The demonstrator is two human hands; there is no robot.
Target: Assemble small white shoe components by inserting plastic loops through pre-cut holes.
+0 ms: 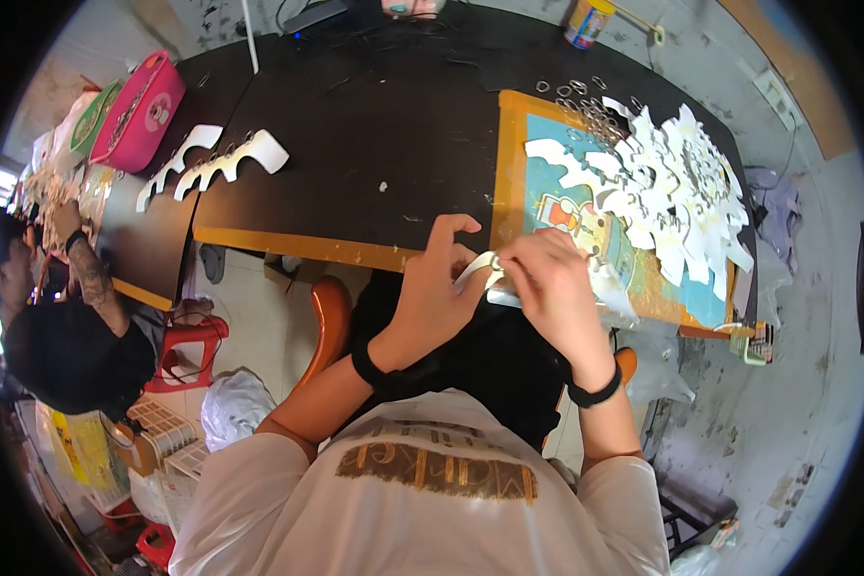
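At the table's front edge, my left hand (432,293) is closed on a white scalloped piece (477,271), the thumb and fingers gripping its end. My right hand (554,286) meets it from the other side, its fingers pinched together against the piece; what lies between these fingertips is hidden. To the right lies a large heap of similar white cut-out pieces (677,192), with small rings among them. Loose metal rings (578,91) are scattered behind the heap. Two more white pieces with rings, one of them a scalloped strip (259,154), rest on the table at the left.
Under the heap is a blue printed mat (547,134) edged with brown tape. A pink basket (142,110) stands far left, a yellow-topped can (588,21) at the back right. Another person (72,317) works at the left beside a red stool (192,355).
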